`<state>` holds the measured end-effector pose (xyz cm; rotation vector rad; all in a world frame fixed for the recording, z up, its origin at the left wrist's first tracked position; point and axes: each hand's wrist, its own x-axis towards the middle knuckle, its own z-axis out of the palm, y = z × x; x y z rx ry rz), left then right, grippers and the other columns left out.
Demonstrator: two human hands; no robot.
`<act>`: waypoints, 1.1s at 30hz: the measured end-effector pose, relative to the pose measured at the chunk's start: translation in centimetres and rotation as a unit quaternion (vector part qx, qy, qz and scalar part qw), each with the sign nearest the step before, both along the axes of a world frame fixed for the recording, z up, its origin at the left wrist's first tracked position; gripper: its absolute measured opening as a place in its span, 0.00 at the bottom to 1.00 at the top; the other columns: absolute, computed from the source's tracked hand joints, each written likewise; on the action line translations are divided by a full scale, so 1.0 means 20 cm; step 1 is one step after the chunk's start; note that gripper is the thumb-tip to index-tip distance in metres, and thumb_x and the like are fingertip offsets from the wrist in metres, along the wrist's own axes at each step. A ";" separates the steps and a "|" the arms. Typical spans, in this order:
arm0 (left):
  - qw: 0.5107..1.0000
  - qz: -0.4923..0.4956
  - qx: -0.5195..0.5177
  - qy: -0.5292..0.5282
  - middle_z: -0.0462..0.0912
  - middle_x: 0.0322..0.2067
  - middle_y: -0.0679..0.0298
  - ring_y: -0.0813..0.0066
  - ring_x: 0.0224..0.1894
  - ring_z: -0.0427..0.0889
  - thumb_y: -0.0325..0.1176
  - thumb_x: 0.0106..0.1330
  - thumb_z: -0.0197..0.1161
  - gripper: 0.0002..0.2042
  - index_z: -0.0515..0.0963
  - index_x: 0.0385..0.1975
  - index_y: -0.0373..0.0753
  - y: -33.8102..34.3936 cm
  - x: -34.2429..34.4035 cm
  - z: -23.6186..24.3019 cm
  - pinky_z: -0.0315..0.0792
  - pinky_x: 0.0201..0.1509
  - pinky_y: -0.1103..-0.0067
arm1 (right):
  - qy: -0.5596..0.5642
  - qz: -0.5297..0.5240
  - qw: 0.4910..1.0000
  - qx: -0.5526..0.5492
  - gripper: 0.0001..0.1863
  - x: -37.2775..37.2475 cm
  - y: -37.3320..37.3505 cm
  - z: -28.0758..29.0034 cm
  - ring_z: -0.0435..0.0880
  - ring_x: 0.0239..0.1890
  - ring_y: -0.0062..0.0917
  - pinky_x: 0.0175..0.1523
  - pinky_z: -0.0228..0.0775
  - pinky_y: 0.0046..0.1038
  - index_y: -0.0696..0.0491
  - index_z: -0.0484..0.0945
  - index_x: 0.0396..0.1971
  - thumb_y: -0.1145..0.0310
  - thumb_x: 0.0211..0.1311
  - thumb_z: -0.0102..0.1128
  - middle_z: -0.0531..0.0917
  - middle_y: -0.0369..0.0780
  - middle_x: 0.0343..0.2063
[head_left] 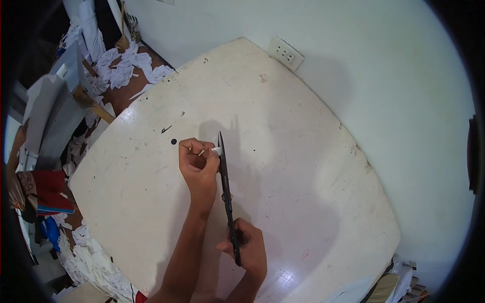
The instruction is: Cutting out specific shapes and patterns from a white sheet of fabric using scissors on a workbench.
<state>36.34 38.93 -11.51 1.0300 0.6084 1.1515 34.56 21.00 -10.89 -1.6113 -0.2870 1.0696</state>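
My right hand (252, 251) grips a pair of long black scissors (225, 183) by the handles, over the near middle of the white table (308, 192). The scissors are seen edge-on, blades pointing away from me. A small white scrap (217, 150), paper or cloth, is pinched between the fingertips of my left hand (198, 160). It touches or lies right beside the blades near their tip. Whether the blades are closed on it, I cannot tell. Just left of my left hand, a small black disc (174, 142) rests on the tabletop.
Small dark bits (166, 130) dot the table. A wall with an outlet plate (286, 52) borders its far right edge. Piles of white scraps (96, 257) cover the floor at the left, near a red cloth (50, 192). Plastic bags (401, 278) sit at lower right.
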 end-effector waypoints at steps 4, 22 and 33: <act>0.999 -0.033 -0.013 0.004 0.71 0.31 0.64 0.89 0.20 0.62 0.14 0.56 0.51 0.13 0.59 0.34 0.40 0.03 -0.02 0.00 0.57 0.21 0.87 | -0.003 0.008 1.000 0.009 0.25 0.00 0.00 0.01 0.66 0.23 0.13 0.28 0.60 0.18 0.56 0.71 0.24 0.60 0.38 0.82 0.69 0.29 0.19; 0.998 -0.052 -0.004 -0.030 0.69 0.31 0.66 0.88 0.22 0.64 0.14 0.57 0.49 0.12 0.63 0.38 0.38 0.05 -0.01 -0.04 0.59 0.21 0.86 | -0.026 -0.075 0.996 -0.041 0.18 -0.02 0.07 0.04 0.65 0.13 0.11 0.18 0.52 0.17 0.55 0.72 0.19 0.67 0.43 0.78 0.70 0.30 0.12; 0.850 -0.013 0.377 0.367 0.73 0.46 0.53 0.62 0.46 0.74 0.28 0.65 0.55 0.15 0.73 0.53 0.39 0.00 -0.05 -0.11 0.68 0.52 0.66 | -0.086 -0.349 0.921 0.149 0.15 -0.04 0.14 -0.01 0.67 0.10 0.14 0.16 0.56 0.18 0.56 0.72 0.22 0.64 0.58 0.67 0.70 0.32 0.11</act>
